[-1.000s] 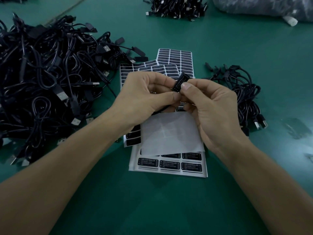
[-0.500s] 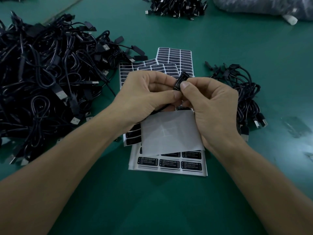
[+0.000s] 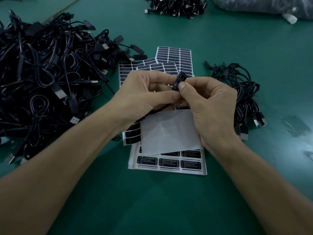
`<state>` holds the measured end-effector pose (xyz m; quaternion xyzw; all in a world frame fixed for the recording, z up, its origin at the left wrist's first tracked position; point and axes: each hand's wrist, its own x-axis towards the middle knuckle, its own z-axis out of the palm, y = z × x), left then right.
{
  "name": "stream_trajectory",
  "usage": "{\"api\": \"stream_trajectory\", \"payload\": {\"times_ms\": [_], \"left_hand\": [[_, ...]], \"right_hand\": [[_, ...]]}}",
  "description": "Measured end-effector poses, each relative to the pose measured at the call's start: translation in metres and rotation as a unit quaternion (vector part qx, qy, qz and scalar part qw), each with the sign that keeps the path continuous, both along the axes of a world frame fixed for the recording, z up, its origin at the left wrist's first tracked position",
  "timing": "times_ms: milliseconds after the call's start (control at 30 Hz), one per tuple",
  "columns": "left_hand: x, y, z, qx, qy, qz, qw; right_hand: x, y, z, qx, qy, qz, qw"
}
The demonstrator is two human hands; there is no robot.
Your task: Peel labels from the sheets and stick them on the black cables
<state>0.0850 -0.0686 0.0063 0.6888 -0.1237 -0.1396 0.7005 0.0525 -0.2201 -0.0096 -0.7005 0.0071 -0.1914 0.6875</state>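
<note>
Mid-sticking, by the look of it: pinching the small black block (image 3: 181, 78) of one cable (image 3: 158, 110) above the sheets (image 3: 169, 167) at mid-bench, left hand (image 3: 144, 97) with thumb and curled fingers round its lower end, right hand (image 3: 210, 107) with thumb tip pressed on the lettered label (image 3: 176, 84) and forefinger behind. Both wrists raised off the bench (image 3: 152, 206), forearms reaching in from the near edge, hands almost touching. Next, probably: rubbing the label flat along the block, then dropping the cable on the small bundle (image 3: 243, 92) toward the right edge and taking another from the big pile (image 3: 42, 73) at the left.
</note>
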Motion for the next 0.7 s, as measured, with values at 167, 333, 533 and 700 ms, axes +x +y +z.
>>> {"api": "stream_trajectory", "payload": {"times_ms": [167,333,533,700], "left_hand": [[0.0013,0.0019,-0.0003,-0.008,0.021,0.004,1.0],[0.0016,0.0014,-0.0008,-0.013,0.025,0.008,1.0],[0.0004,0.0002,-0.0014,-0.031,0.02,0.002,0.999],[-0.0008,-0.0016,-0.0019,-0.026,0.015,0.005,1.0]], "right_hand": [[0.0007,0.0001,-0.0005,0.003,0.004,-0.002,1.0],[0.0019,0.0015,-0.001,0.0,0.006,-0.008,1.0],[0.0014,0.0022,-0.0005,0.003,0.005,-0.01,1.0],[0.0018,0.0027,-0.0009,0.009,0.012,-0.018,1.0]]}}
